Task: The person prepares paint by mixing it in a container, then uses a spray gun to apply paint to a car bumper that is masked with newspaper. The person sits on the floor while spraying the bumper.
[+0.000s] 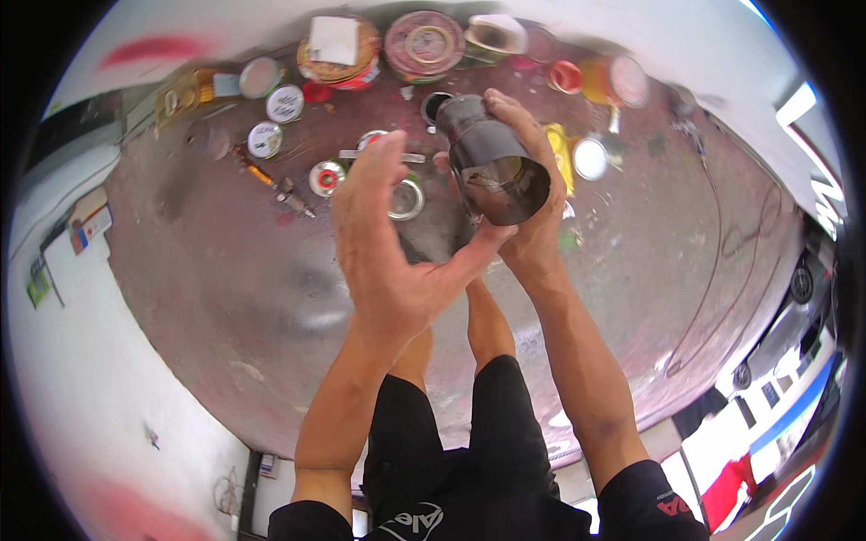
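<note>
A dark grey hollow cylinder point(492, 153), stepped to a narrower far end, is tilted in front of me with its wide mouth toward me. Its inside looks shiny and brownish; I cannot make out its exact kind. My right hand point(534, 194) wraps round its right side, fingers near the top. Spread wide, my left hand point(383, 243) is at the left of the cylinder, its fingers apart from it. The left thumb reaches to just below the cylinder's lower rim, and whether it touches cannot be told. Below the hands, an open tin point(407, 200) is partly hidden by my left hand.
Tins with white lids point(285, 104), a big round reddish can point(424, 45) and a yellow container point(595, 81) line the floor by the far wall. An orange-handled tool point(257, 169) lies at left. A thin hose point(717, 234) curls across the reddish floor point(244, 298) at right.
</note>
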Tool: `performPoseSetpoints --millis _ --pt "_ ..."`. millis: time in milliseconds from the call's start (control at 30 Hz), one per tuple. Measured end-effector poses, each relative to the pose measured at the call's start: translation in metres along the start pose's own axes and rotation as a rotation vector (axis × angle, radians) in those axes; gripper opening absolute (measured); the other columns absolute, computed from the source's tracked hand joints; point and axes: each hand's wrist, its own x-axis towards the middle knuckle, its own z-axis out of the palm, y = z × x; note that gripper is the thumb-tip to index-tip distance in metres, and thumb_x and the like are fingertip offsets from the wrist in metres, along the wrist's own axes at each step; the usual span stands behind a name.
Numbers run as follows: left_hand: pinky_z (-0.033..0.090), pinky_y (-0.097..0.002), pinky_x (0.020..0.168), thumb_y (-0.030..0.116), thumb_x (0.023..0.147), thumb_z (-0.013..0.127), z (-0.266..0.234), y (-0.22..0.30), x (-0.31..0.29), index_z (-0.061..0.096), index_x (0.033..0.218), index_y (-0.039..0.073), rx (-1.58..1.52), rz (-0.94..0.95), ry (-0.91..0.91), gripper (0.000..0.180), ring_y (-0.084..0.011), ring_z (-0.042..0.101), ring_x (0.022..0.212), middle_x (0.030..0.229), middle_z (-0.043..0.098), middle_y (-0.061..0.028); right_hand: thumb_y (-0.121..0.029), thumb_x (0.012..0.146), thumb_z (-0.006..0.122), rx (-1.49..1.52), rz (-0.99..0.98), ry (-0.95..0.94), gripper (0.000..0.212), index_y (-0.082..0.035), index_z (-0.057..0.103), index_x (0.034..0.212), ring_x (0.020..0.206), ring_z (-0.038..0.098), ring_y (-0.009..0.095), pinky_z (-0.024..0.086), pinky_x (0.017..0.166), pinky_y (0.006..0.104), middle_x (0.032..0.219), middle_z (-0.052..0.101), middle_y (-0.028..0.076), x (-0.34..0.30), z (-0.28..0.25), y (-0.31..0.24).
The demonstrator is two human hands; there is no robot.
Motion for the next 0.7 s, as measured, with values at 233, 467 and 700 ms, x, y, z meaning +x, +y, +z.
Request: performPoseSetpoints --millis 233,467,700 --pt "0.055 -0.0451 0.097 0.02 0.085 0.096 -0.013 0.066 -0.127 0.064 0.143 -0.002 0.094 -0.442 -0.457 0.069 -0.0334 0.067 0.116 0.13 0.072 -0.0188 -0.006 0.082 0.096 -0.204 0.014 0.4 0.068 -0.002 0.065 0.141 0.12 0.072 0.021 0.058 0.104 0.0359 0.135 0.073 0.012 0.028 -0.153 -0.036" --pt "0.051 -0.0571 0.107 0.047 0.096 0.078 -0.062 0.071 -0.315 0.062 0.148 0.0 0.564 -0.639 -1.243 0.072 -0.0482 0.065 0.125 0.137 0.071 -0.0258 -0.005 0.079 0.094 -0.101 0.393 0.468 0.071 -0.01 0.066 0.144 0.12 0.074 0.024 0.061 0.098 0.0372 0.131 0.076 0.011 -0.08 -0.263 -0.016" --pt "0.049 -0.0537 0.115 0.051 0.09 0.081 -0.034 0.103 -0.396 0.065 0.146 -0.001 0.669 -0.901 -1.23 0.078 -0.0474 0.063 0.133 0.145 0.067 -0.0252 -0.002 0.081 0.089 -0.209 0.425 0.565 0.066 -0.01 0.068 0.143 0.116 0.074 0.024 0.059 0.099 0.0365 0.134 0.075 0.011 -0.224 -0.36 0.007"
